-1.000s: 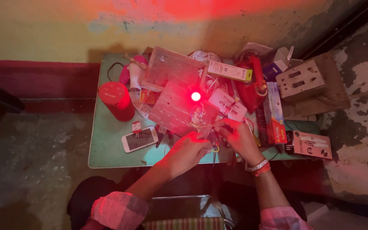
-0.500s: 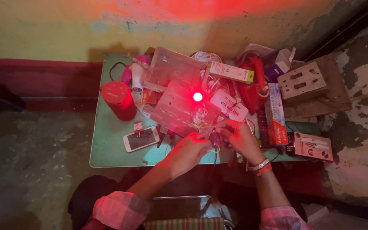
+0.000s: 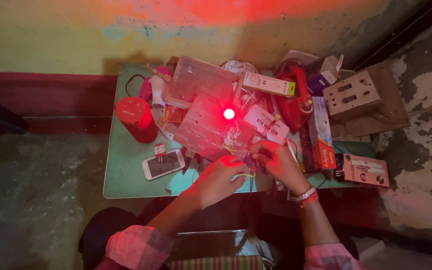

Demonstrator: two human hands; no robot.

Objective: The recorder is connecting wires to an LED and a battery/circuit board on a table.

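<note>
Both hands down at the front edge of the green table [image 3: 126, 175], left hand [image 3: 221, 177] and right hand [image 3: 278, 162] pinching thin wires [image 3: 243, 175] just below the perforated board [image 3: 206, 127] with a glowing red light [image 3: 229, 114]; white phone [image 3: 163, 164] lying left, red can [image 3: 137, 119] behind

- We see the left hand [image 3: 219, 179] has edged nearer the right hand [image 3: 277, 164], just below the red lamp [image 3: 229, 114].
- The lamp's glow has stayed.

White phone [image 3: 163, 164] screen-up front left; long white carton [image 3: 268, 84] behind; red-blue box [image 3: 320, 133], pale box [image 3: 363, 170] right.
</note>
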